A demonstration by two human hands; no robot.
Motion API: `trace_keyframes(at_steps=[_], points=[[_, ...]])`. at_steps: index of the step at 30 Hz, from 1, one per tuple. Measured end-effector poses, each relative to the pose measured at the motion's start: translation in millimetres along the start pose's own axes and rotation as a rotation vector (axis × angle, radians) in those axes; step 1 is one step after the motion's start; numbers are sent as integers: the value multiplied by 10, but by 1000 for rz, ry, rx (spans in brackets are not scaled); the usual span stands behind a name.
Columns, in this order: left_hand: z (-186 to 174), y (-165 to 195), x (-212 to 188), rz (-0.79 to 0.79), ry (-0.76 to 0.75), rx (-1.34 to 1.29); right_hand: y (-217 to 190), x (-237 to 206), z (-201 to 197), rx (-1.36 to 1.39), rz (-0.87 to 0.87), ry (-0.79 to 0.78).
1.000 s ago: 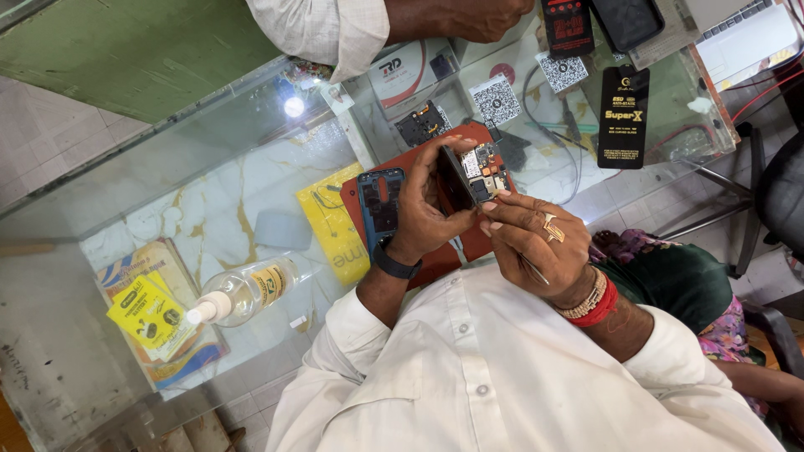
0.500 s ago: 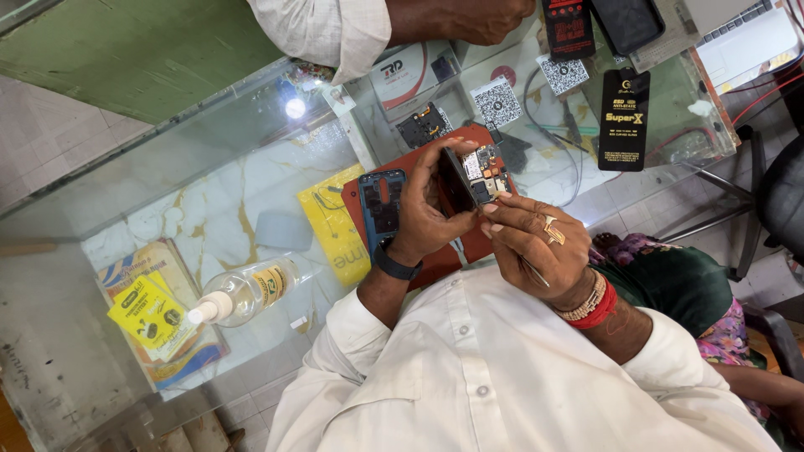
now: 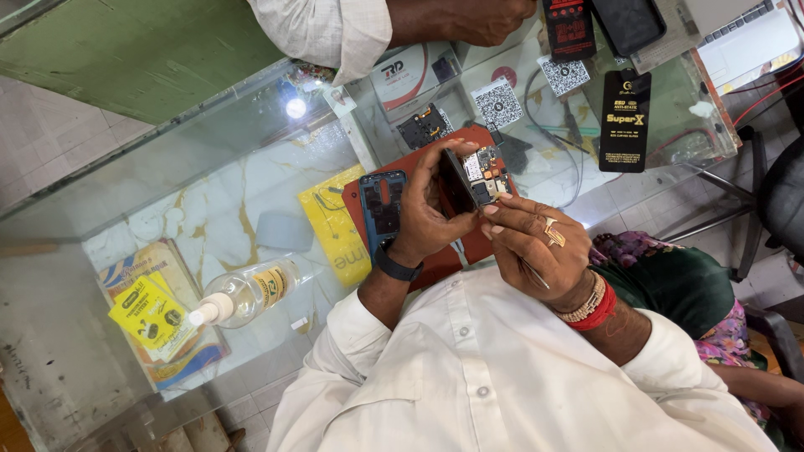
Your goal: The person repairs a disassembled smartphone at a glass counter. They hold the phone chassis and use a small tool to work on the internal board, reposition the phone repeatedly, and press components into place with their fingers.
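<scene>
left hand (image 3: 427, 213) grips opened phone (image 3: 473, 177) | right hand (image 3: 529, 243) touching it

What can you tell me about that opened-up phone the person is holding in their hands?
The opened phone is a dark slab with its back off, so a green circuit board, small metal shields and chips show. The left hand grips it from the side, tilted up on edge above the reddish mat. The right hand rests its fingertips at the lower edge of the bare board and holds a thin metal tool whose tip is hidden. A blue phone frame lies just left of it on the mat.
</scene>
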State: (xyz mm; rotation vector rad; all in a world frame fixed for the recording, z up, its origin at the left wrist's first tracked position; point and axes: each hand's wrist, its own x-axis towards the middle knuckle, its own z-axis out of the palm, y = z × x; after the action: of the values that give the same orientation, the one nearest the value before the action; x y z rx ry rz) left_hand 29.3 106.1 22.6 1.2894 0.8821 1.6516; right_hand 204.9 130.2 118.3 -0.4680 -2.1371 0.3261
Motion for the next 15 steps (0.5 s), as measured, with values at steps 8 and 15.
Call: trace_keyframes(at_steps=[8, 15], points=[[4, 3, -4, -17, 4, -38, 6, 7, 5, 3, 0, 0], [-2, 6, 4, 9, 0, -11, 6, 5, 13, 5, 5, -1]])
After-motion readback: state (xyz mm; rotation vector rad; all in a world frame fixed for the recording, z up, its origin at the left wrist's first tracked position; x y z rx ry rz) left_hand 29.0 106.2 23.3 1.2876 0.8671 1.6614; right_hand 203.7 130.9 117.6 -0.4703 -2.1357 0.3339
